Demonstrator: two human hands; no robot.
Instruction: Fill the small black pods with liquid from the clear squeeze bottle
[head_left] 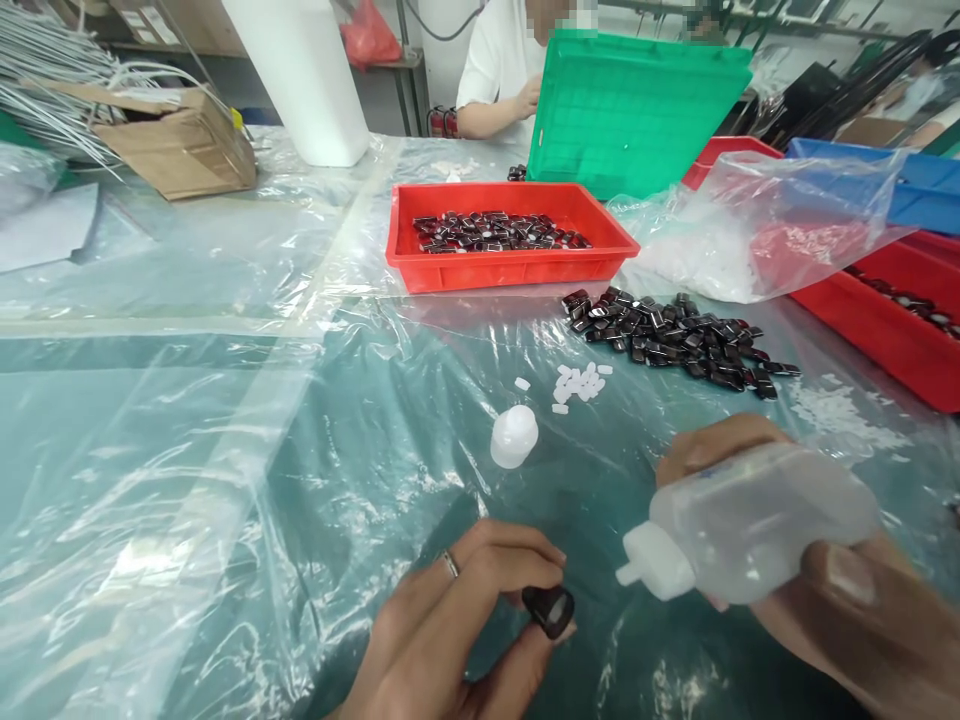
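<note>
My left hand (pixel 457 625) pinches a small black glossy part (pixel 550 610) between thumb and fingers, low in the view. My right hand (pixel 840 590) grips a translucent squeeze bottle (pixel 750 520) tilted so its white nozzle (pixel 651 565) points left toward the black part, a short gap away. The bottle's white cap (pixel 514 436) stands on the plastic-covered table just beyond my hands. A small cluster of white pieces (pixel 577 384) lies past the cap. A pile of black parts (pixel 675 335) is spread further back on the right.
A red tray (pixel 510 268) with several black parts sits at the middle back, a tilted green tray (pixel 637 110) behind it. A clear bag of white pieces (pixel 720 240) and another red tray (pixel 885 330) lie right. A person in white sits opposite. A cardboard box (pixel 180 145) stands far left.
</note>
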